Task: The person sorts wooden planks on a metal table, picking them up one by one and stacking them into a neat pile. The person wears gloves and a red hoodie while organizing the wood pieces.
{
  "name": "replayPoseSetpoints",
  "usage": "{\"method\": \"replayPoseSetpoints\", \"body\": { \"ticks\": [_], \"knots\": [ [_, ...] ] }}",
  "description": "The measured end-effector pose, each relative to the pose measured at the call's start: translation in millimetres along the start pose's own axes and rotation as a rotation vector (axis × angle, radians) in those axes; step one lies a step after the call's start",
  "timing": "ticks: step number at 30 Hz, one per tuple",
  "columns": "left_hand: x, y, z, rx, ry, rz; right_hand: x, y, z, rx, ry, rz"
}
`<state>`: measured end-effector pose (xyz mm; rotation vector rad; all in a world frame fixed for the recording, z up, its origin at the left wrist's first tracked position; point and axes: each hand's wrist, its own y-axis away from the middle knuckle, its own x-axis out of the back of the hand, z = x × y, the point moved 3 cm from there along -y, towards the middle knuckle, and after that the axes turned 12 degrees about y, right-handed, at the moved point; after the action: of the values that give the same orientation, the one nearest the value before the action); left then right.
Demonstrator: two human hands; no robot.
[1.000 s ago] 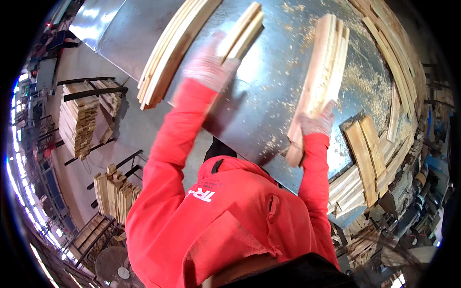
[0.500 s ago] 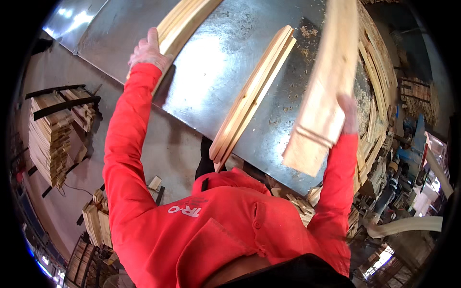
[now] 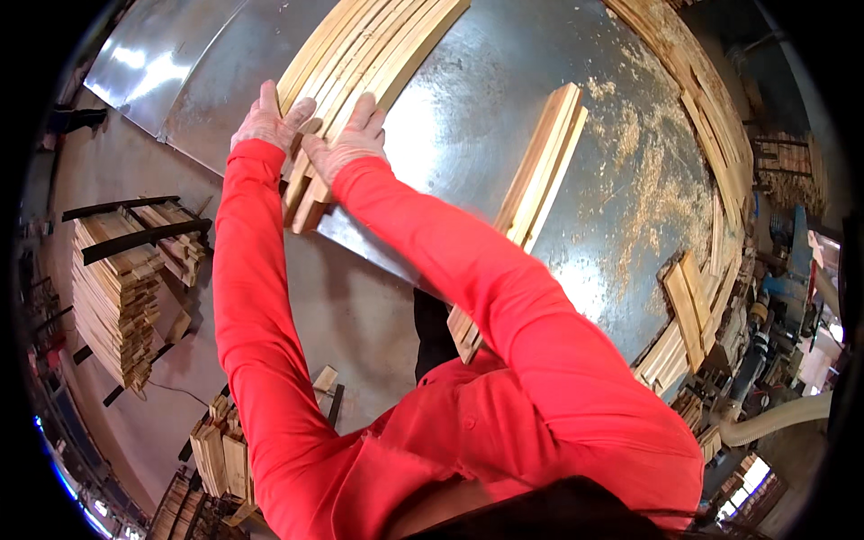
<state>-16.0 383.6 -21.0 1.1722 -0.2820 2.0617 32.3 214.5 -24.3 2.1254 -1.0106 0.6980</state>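
Note:
A side-by-side row of long wooden strips [image 3: 364,54] lies on the metal table at the upper left, its near ends uneven and reaching past the table edge. My left hand [image 3: 270,119] grips the outer left side of the row, thumb across the top. Close beside it, my right hand [image 3: 349,142] holds the row's right side near the same end, fingers bent over the wood. Another small group of wooden strips [image 3: 549,162] rests on the table to the right, its near part hidden behind my right forearm.
Sawdust [image 3: 652,171] is scattered over the right of the metal table [image 3: 468,117]. More wooden strips [image 3: 711,135] line its right edge, with short pieces [image 3: 688,306] nearer. Stacked boards [image 3: 112,297] stand on the floor at left. Machinery and a pale hose [image 3: 774,418] are at right.
My right hand has swung from the right to the row at left; the wide wooden piece it held is no longer in it. My left hand stays at the row, which now shows more strips.

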Motion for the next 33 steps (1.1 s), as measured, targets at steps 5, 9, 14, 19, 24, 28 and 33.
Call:
{"method": "replayPoseSetpoints", "body": {
  "ticks": [5,9,14,19,24,28,33],
  "knots": [
    [-17.4,-16.6,16.4,-0.103,-0.178,-0.035,-17.6,-14.0,31.8,0.174,-0.143,-0.021],
    [-6.9,27.5,67.0,0.097,-0.324,-0.041,140.9,57.3,98.1,0.550,0.074,-0.339],
    [-32.2,102.3,132.9,-0.343,0.573,0.069,363.6,159.2,363.6,-0.358,0.310,0.353],
    [-163.7,273.0,344.3,-0.706,0.464,-0.807,471.0,285.2,631.7,-0.683,1.167,0.067],
    [-374.5,445.7,415.7,-0.216,0.838,-1.434,491.1,280.3,709.3,-0.314,0.883,0.238],
    [-463.1,511.2,454.9,-0.493,0.751,-1.152,528.7,271.7,558.5,-0.173,0.431,-0.015],
    [-474.3,496.6,497.2,-1.225,0.206,-0.540,567.0,220.0,715.0,-0.103,0.194,0.349]
  ]
}}
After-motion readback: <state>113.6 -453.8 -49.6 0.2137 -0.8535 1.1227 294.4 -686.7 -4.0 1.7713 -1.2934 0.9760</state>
